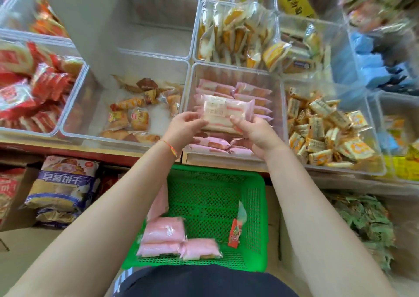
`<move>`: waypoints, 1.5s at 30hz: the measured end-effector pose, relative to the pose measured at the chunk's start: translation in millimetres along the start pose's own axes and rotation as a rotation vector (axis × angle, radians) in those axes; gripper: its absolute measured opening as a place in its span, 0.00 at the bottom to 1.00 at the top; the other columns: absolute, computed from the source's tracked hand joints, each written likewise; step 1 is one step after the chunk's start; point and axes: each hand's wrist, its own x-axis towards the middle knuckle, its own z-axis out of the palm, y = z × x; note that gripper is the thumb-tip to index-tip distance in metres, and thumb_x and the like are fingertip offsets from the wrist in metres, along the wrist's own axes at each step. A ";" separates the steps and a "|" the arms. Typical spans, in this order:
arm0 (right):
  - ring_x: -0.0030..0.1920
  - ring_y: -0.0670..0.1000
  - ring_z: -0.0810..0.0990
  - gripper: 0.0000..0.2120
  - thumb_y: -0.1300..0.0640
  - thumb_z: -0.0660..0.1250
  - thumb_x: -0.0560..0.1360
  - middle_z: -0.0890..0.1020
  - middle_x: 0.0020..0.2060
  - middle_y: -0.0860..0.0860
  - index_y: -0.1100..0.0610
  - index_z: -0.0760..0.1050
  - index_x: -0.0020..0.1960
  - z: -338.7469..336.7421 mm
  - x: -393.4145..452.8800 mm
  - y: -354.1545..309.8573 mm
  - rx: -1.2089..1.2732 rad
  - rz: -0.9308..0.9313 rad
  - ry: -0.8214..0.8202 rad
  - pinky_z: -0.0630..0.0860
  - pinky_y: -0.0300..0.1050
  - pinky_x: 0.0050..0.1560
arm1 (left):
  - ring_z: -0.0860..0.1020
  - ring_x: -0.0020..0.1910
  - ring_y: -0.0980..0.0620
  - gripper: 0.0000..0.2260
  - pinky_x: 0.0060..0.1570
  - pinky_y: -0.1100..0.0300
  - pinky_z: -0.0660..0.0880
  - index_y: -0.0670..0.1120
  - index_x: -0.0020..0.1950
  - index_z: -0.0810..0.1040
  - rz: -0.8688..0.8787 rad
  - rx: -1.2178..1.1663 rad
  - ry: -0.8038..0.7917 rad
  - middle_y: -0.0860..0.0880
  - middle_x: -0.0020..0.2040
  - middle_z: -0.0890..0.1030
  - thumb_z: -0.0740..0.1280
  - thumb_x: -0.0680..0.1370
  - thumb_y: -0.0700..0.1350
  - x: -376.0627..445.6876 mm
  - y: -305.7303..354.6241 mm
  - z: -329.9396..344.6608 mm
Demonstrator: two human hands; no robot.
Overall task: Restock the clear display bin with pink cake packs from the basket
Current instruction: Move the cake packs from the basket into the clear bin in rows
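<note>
A: Both hands are up over the clear display bin (277, 120), sharing one stack of pink cake packs (227, 113). The left hand (184, 125) has its fingers curled round the stack's left end, thumb on top.

B: And the right hand (254, 135) mirrors it: thumb laid across the near right corner, the other fingers wrapped underneath, out of sight. How many packs are in that stack I can't tell; the edges blur together.

A: The stack hangs level above the bin's middle, label side up. Beneath it, rows of pink packs (254, 97) stand on edge at the back, and more lie flat along the front wall.

B: Down below, the green basket (258, 206) sits against the person's body. Three pink packs in the basket (163, 233) are bunched in its near left corner, and another one leans up the left wall.

A: There's a small red sachet (234, 233) near the basket's right side too.

B: A red string bracelet (171, 148) circles the left wrist. The neighbouring bins hold orange-wrapped buns (133, 117) to the left and yellow snack packs (328, 133) to the right.
</note>
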 end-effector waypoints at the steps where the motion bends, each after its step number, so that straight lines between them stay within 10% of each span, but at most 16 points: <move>1: 0.50 0.55 0.83 0.22 0.55 0.72 0.76 0.83 0.57 0.59 0.61 0.72 0.66 -1.2 9.6 1.1 0.007 0.005 0.061 0.81 0.46 0.36 | 0.80 0.46 0.47 0.14 0.41 0.56 0.79 0.42 0.63 0.76 -0.001 0.021 0.087 0.44 0.52 0.81 0.66 0.78 0.41 8.8 0.1 0.2; 8: 0.38 0.53 0.84 0.22 0.60 0.70 0.77 0.81 0.56 0.58 0.61 0.64 0.65 -1.4 80.7 -8.8 -0.071 0.079 0.187 0.77 0.48 0.37 | 0.59 0.74 0.43 0.24 0.71 0.46 0.59 0.47 0.71 0.68 0.287 0.911 0.391 0.42 0.73 0.64 0.63 0.75 0.46 60.6 -7.3 -5.9; 13: 0.56 0.57 0.83 0.21 0.60 0.70 0.73 0.81 0.58 0.55 0.53 0.68 0.63 11.1 126.5 -27.9 -0.126 -0.053 0.210 0.80 0.55 0.54 | 0.47 0.79 0.43 0.33 0.75 0.45 0.51 0.47 0.79 0.51 0.272 1.142 0.300 0.43 0.80 0.51 0.61 0.77 0.52 98.2 -13.0 -10.6; 21: 0.56 0.56 0.83 0.22 0.72 0.66 0.70 0.84 0.53 0.54 0.47 0.76 0.51 12.9 176.2 -45.7 -0.298 -0.142 0.116 0.81 0.56 0.57 | 0.51 0.79 0.43 0.34 0.74 0.43 0.55 0.49 0.80 0.47 0.326 1.175 0.329 0.44 0.79 0.55 0.59 0.78 0.54 116.0 -24.3 -12.2; 28: 0.60 0.53 0.72 0.17 0.53 0.71 0.70 0.74 0.58 0.52 0.53 0.74 0.58 24.8 183.4 -44.9 -0.846 -0.207 0.411 0.73 0.50 0.62 | 0.53 0.78 0.42 0.34 0.73 0.44 0.56 0.49 0.80 0.48 0.325 1.186 0.351 0.42 0.78 0.58 0.59 0.78 0.54 117.0 -26.9 -11.7; 45: 0.49 0.49 0.78 0.13 0.59 0.67 0.75 0.77 0.52 0.52 0.54 0.69 0.58 13.8 144.8 -45.6 -0.516 -0.240 0.520 0.76 0.45 0.48 | 0.62 0.73 0.39 0.37 0.67 0.44 0.65 0.48 0.80 0.46 0.312 1.215 0.328 0.39 0.72 0.66 0.60 0.76 0.51 114.8 -25.1 -12.6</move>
